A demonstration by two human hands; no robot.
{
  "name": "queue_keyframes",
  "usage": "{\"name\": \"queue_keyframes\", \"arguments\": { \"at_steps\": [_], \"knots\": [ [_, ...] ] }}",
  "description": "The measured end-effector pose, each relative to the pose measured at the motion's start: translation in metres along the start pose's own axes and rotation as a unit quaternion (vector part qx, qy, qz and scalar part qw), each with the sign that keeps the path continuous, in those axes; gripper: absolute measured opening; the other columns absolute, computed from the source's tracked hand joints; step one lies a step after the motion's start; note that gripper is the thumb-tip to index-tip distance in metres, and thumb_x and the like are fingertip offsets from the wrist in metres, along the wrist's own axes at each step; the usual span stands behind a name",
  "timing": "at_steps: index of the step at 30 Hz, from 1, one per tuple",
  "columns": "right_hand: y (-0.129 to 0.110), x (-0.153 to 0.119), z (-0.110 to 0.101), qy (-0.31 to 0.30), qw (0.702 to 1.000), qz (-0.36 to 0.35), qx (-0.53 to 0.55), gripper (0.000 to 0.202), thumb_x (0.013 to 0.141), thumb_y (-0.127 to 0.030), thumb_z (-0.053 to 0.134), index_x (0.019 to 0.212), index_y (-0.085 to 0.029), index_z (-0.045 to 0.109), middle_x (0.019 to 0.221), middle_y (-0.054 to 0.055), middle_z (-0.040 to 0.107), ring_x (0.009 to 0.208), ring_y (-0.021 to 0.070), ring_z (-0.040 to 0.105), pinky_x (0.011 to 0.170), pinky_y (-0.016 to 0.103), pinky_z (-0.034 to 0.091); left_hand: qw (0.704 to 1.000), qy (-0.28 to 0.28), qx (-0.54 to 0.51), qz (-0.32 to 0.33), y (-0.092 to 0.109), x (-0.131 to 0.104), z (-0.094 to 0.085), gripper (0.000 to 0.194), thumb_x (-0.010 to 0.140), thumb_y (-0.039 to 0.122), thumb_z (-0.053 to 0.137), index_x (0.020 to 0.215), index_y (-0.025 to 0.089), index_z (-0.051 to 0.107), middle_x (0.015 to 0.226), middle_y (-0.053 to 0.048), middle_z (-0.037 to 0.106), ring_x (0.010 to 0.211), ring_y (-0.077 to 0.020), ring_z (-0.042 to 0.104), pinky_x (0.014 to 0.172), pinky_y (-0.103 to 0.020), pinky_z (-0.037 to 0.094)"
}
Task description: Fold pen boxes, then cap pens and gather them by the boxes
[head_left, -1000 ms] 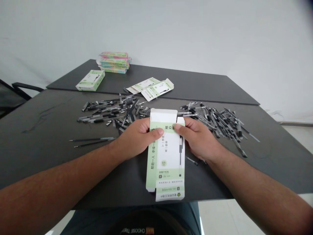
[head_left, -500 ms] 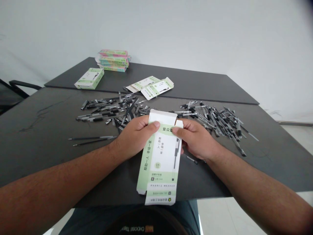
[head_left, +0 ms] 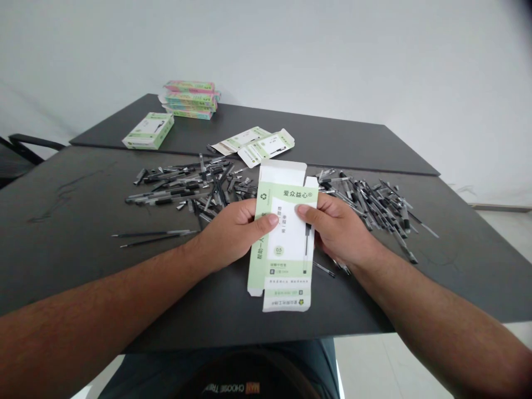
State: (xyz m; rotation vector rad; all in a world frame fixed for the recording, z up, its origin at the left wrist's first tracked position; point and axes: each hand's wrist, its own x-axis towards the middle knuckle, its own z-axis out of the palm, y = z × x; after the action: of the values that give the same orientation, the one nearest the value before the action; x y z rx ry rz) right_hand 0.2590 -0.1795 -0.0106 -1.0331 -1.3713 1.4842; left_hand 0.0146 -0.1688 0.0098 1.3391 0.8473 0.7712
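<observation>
Left of centre, the left hand [head_left: 233, 230] pinches the left side of a green-and-white carton [head_left: 288, 244], thumb on its front; it spans mid-frame, extending above and below both thumbs; right of centre, the right hand [head_left: 338, 228] pinches its right edge.

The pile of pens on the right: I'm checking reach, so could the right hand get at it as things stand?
Likely yes: the pile of pens lies close by the right hand, with nothing visible between them, though that hand would have to release the green-and-white carton first.
</observation>
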Motion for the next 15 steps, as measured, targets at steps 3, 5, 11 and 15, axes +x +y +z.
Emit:
{"name": "queue_keyframes", "arguments": {
  "at_steps": [3,5,11,15],
  "knots": [
    [0.0,0.001,-0.004,0.03,0.999,-0.017,-0.007,0.038,0.105,-0.064,0.084,0.117,-0.028,0.084,0.085,0.001,0.083,0.075,0.0215,0.075,0.063,0.034,0.062,0.999,-0.034,0.015,0.0,-0.002,-0.001,-0.001,0.042,0.089,0.054,0.097,0.111,0.019,0.088,0.103,-0.009,0.093,0.107,-0.0347,0.091,0.083,-0.038,0.073],
    [-0.002,0.001,-0.004,0.048,0.998,-0.031,-0.005,0.035,0.106,-0.061,0.084,0.118,-0.028,0.085,0.092,0.002,0.085,0.081,0.0221,0.077,0.07,0.036,0.064,0.998,-0.06,0.026,-0.008,-0.003,-0.001,-0.001,0.04,0.091,0.054,0.094,0.113,0.02,0.089,0.105,-0.01,0.093,0.112,-0.0368,0.09,0.086,-0.042,0.074],
    [-0.012,0.0,0.002,0.062,0.998,-0.001,0.026,0.031,0.105,-0.057,0.084,0.116,-0.028,0.084,0.101,0.004,0.088,0.085,0.0236,0.079,0.077,0.039,0.066,0.998,-0.045,0.052,0.011,-0.001,-0.004,0.001,0.037,0.093,0.054,0.093,0.112,0.022,0.091,0.103,-0.01,0.093,0.104,-0.0358,0.09,0.086,-0.044,0.075],
    [-0.016,-0.004,0.004,0.007,1.0,0.015,-0.009,0.039,0.103,-0.064,0.085,0.12,-0.029,0.084,0.093,0.003,0.086,0.08,0.0241,0.077,0.069,0.037,0.064,0.998,-0.008,0.054,0.027,0.002,-0.004,-0.001,0.043,0.094,0.057,0.092,0.116,0.02,0.09,0.104,-0.011,0.093,0.104,-0.0363,0.09,0.082,-0.041,0.073]
  ]
}}
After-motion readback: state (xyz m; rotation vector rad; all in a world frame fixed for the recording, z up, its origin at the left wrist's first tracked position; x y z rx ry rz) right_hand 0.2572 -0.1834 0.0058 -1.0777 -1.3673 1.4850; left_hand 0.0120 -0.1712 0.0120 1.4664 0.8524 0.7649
